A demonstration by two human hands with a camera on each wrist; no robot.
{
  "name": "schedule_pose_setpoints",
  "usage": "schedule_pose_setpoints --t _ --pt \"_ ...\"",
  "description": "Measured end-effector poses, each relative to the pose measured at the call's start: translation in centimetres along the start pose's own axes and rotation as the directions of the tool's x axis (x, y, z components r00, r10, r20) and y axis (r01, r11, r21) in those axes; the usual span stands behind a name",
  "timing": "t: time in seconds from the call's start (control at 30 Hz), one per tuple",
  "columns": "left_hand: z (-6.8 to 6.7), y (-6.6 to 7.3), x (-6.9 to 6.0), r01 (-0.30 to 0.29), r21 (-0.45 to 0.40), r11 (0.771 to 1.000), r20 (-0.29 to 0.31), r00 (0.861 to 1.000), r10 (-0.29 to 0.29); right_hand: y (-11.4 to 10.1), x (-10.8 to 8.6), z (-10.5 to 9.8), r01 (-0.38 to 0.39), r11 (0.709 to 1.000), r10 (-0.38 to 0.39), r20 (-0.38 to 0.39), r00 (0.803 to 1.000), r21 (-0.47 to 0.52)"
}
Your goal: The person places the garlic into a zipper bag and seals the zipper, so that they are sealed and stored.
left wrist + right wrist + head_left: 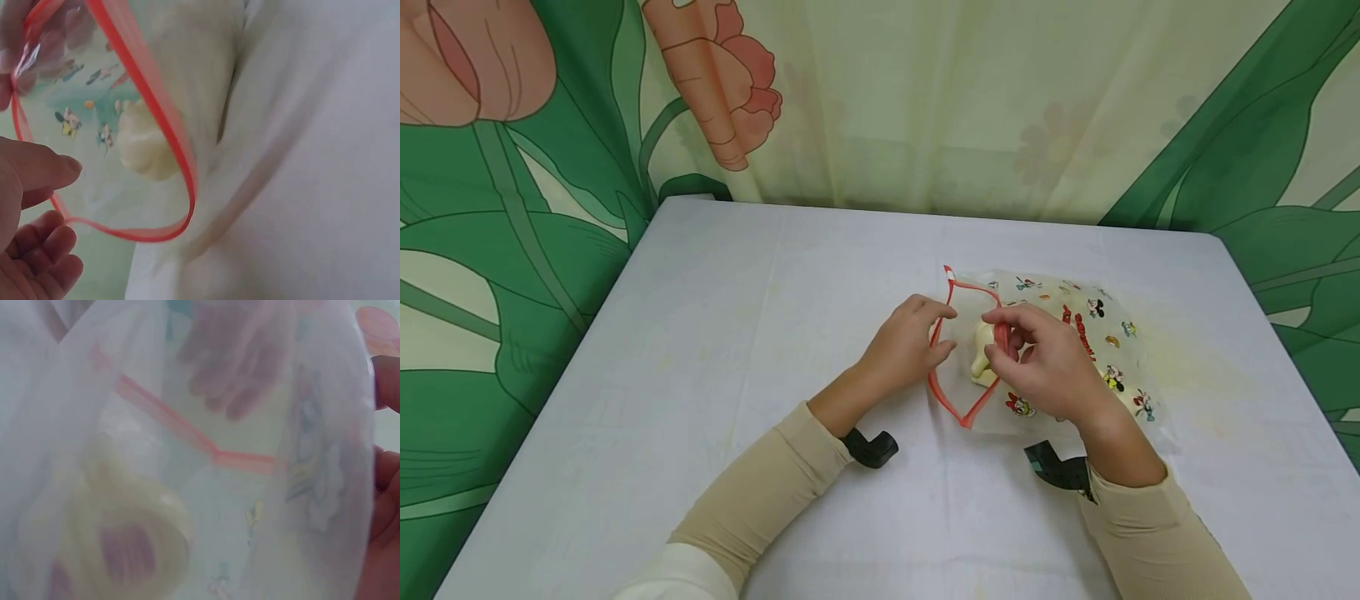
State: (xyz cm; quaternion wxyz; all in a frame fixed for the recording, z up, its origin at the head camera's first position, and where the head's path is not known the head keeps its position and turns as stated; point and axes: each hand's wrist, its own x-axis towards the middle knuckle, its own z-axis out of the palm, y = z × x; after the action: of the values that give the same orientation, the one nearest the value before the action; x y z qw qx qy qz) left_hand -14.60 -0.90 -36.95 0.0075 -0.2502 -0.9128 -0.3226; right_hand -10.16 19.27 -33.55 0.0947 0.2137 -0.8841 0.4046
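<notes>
A clear zip bag point(1093, 333) with a red-edged mouth and printed cartoon figures lies on the table, its mouth spread wide toward the left. My right hand point(1048, 358) pinches the red edge of the mouth between thumb and fingers. At the opposite edge is my left hand point(906, 346), with thumb and fingers apart and nothing held between them; the red rim passes close by its fingertips. Inside the bag sits a rounded cream-coloured object point(982, 350), also visible through the film in the left wrist view point(147, 140). A purplish patch shows on it in the right wrist view; its kind is unclear.
A white cloth covers the table point(715, 333). Behind it hangs a curtain point(925, 108) printed with flowers and large green leaves. Black wrist straps point(872, 448) show at both sleeves.
</notes>
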Motion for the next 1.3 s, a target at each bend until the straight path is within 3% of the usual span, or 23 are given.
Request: schedule_pose_setpoints --t 0.23,0.4,0.53,0.73,0.87,1.1,1.3 --pt "-1.0 -2.0 1.0 0.072 -0.136 0.988 -0.01 0.997 -0.074 -0.1 -0.1 0.0 0.003 0.999 -0.004 0.027 1.0 0.039" --pt "-1.0 -3.4 2.0 0.148 -0.294 0.944 0.036 0.989 -0.144 0.0 -0.5 -0.1 0.008 0.997 -0.012 0.055 0.998 0.073" --pt "-0.8 -3.8 2.7 0.172 -0.359 0.917 0.088 0.985 -0.15 0.2 -0.9 -0.3 0.027 0.994 -0.035 0.073 0.997 0.106" --pt "-1.6 -3.8 4.3 0.123 -0.292 0.949 0.104 0.99 -0.096 0.5 -1.2 -0.4 0.079 0.987 -0.089 0.064 0.994 0.142" --pt "-2.3 -3.8 5.0 0.117 -0.239 0.964 0.161 0.984 -0.08 0.5 -1.3 -0.5 0.086 0.984 -0.095 0.051 0.994 0.156" --pt "-2.6 -3.6 5.2 0.086 -0.207 0.975 0.223 0.974 -0.038 0.6 -1.5 -0.6 0.085 0.982 -0.093 0.046 0.995 0.166" --pt "-2.6 -4.1 5.2 0.091 -0.203 0.975 0.232 0.972 -0.042 0.6 -1.6 -0.7 0.066 0.984 -0.075 0.049 0.996 0.167"
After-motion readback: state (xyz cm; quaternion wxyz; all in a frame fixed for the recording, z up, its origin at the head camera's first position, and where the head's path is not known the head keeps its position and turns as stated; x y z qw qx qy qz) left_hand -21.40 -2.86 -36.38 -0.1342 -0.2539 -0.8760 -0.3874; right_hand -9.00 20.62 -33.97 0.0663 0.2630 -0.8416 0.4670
